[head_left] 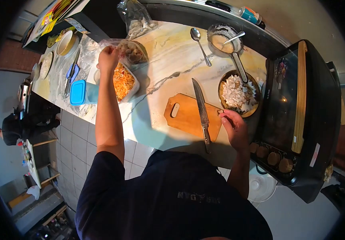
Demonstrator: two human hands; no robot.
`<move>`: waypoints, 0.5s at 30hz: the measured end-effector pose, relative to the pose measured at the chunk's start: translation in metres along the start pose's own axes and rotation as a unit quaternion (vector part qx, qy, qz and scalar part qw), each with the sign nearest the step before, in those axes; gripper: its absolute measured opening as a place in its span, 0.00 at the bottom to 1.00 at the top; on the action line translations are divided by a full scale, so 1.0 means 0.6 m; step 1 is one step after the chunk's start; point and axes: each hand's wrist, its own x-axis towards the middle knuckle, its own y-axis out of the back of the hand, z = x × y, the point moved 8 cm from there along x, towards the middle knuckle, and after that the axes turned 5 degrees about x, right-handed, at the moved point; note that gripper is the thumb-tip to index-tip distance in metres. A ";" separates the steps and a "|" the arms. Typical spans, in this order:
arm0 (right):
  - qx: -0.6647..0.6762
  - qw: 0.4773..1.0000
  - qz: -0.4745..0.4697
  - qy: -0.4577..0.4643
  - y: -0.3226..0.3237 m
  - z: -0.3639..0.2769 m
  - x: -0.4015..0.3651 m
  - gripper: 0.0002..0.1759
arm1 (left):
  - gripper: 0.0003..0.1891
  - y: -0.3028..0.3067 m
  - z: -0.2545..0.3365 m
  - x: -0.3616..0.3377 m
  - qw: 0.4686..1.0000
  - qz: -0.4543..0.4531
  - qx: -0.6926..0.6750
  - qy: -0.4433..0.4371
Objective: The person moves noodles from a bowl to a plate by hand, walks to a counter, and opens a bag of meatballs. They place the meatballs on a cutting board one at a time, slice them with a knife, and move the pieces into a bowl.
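Note:
My left hand (pixel 108 59) reaches out to the far left, its fingers closed at the edge of a clear plastic bag or tub of brownish lumps (pixel 132 53); what they grip, if anything, is hidden. Under that forearm is a white container of orange and pale shreds (pixel 123 82). My right hand (pixel 235 130) pinches a small brownish piece (pixel 220 113) by the right end of a wooden cutting board (pixel 180 114). Across the board lies a large knife (pixel 201 108), handle toward me. A bowl of white chopped pieces (pixel 236 91) stands just beyond my right hand.
A saucepan of pale batter (pixel 223 42) holds a spoon, its handle over the bowl. Another spoon (pixel 196 38) lies beside it. A black toaster oven (pixel 288 104) borders the right. At left are a blue-lidded container (pixel 78 93) and a yellow bowl (pixel 69 44). Another person (pixel 12 130) is farther left.

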 end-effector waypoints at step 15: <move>-0.025 0.999 0.035 -0.011 -0.028 -0.032 -0.043 0.17 | 0.09 0.073 0.232 -0.117 0.926 0.028 0.128 -0.355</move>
